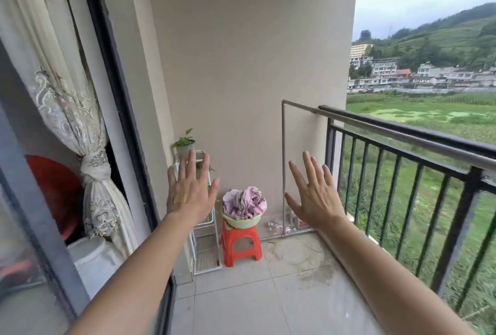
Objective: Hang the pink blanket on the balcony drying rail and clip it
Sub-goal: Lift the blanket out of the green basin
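At the far wall the blanket (244, 201) lies heaped in a basin (241, 223) on a stool (241, 244). Just left of the stool stands a wire rack (205, 251) with a potted plant (184, 144) on top. To the stool's right the drying rail (283, 160) rises from the floor and runs along the inside of the balcony railing (468, 214). A sliding door (126, 120) lines the left, with a curtain (67, 109) behind it.

A pink blanket (244, 201) streaked with white is seen in a pale green basin (241, 222) on the orange-red stool (241, 244). A white wire rack (208, 270) is shown left of the stool, and a grey drying rail (298, 106) and black railing (331, 146) right of it.
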